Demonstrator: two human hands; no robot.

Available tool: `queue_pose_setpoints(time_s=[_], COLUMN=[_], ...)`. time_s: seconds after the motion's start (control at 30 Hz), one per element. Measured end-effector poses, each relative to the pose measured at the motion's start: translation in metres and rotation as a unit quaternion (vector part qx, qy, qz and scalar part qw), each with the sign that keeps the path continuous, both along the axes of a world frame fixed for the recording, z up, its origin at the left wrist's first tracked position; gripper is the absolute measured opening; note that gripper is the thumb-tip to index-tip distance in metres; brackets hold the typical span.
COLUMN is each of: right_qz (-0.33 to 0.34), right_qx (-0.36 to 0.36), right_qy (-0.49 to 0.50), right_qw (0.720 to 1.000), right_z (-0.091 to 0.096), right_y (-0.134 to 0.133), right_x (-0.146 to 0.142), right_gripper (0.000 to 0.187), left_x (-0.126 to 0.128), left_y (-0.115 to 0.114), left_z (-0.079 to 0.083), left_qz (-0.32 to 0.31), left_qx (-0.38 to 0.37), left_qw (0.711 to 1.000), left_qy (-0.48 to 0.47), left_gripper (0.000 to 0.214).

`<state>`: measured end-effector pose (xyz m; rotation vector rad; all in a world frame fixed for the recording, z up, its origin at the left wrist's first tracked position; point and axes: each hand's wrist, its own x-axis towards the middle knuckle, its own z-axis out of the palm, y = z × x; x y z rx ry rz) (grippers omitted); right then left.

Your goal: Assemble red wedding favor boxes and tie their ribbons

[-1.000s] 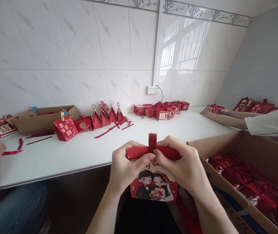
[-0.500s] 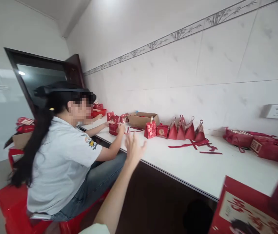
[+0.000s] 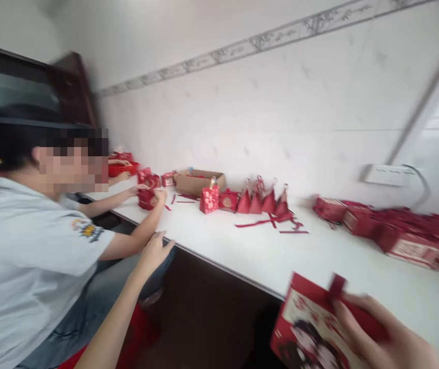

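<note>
My right hand (image 3: 388,333) is closed on a red gift box (image 3: 307,328) at the lower right, in front of the table edge. Cream panels, large red characters and drawn dark-haired figures cover its front. A dark red ribbon tab (image 3: 336,287) stands up by my thumb. My left hand (image 3: 156,256) is stretched out past the table edge, empty, fingers apart. Nearest to it is the bare arm of a co-worker (image 3: 88,241), whose two hands hold a small red box (image 3: 148,199) on the table.
On the white table (image 3: 204,238) stand several red cone-shaped boxes (image 3: 256,200), a floral red box (image 3: 209,199) and a cardboard box (image 3: 200,183). Red ribbon strips (image 3: 258,223) lie before them. Flattish red boxes (image 3: 412,246) line the right side by the wall.
The view has swung to the right. My left hand has come lower, towards the table edge. The red gift box and my right hand show more fully now.
</note>
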<state>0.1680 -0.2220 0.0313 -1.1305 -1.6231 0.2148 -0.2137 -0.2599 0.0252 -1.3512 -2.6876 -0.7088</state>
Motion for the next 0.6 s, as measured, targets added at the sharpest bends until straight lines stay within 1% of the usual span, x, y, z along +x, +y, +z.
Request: queue_pose_setpoints(time_s=[0.03, 0.07, 0.1, 0.13, 0.17, 0.2, 0.27, 0.33, 0.4, 0.47, 0.6], right_qz=[-0.002, 0.007, 0.016, 0.026, 0.035, 0.030, 0.018, 0.015, 0.026, 0.032, 0.015], right_qx=[-0.018, -0.043, -0.045, -0.044, -0.039, -0.041, -0.038, -0.038, -0.040, -0.044, -0.057], right_qy=[-0.015, -0.022, -0.020, -0.019, -0.017, -0.013, -0.002, 0.005, 0.008, 0.014, 0.024], right_qw=[1.000, 0.999, 0.999, 0.998, 0.998, 0.999, 0.999, 0.999, 0.999, 0.998, 0.998], right_z=[0.005, 0.012, 0.018, 0.024, 0.029, 0.034, 0.041, 0.045, 0.049, 0.051, 0.055], right_y=[-0.004, -0.006, -0.007, -0.008, -0.009, -0.011, -0.016, -0.024, -0.031, -0.035, -0.044], right_x=[-0.003, -0.008, -0.014, -0.019, -0.024, -0.027, -0.027, -0.023, -0.016, -0.010, -0.005], right_gripper=[0.020, 0.021, 0.020, 0.018, 0.016, 0.014, 0.011, 0.009, 0.009, 0.009, 0.009], left_x=[0.030, 0.062, 0.095, 0.126, 0.154, 0.177, 0.208, 0.221, 0.225, 0.226, 0.232], left_y=[0.006, 0.011, 0.013, 0.014, 0.013, 0.012, 0.013, 0.019, 0.025, 0.029, 0.024], left_z=[0.007, 0.014, 0.020, 0.026, 0.031, 0.034, 0.036, 0.033, 0.031, 0.031, 0.037], left_qz=[-0.080, -0.188, -0.285, -0.358, -0.413, -0.446, -0.454, -0.447, -0.452, -0.463, -0.489], left_qx=[0.013, 0.060, 0.086, 0.100, 0.115, 0.136, 0.186, 0.213, 0.216, 0.215, 0.216], left_qw=[0.997, 0.977, 0.945, 0.910, 0.875, 0.846, 0.809, 0.779, 0.751, 0.731, 0.703], left_qy=[-0.019, -0.077, -0.137, -0.186, -0.223, -0.258, -0.325, -0.385, -0.430, -0.454, -0.470], left_gripper=[0.047, 0.049, 0.052, 0.057, 0.062, 0.065, 0.061, 0.049, 0.038, 0.033, 0.037])
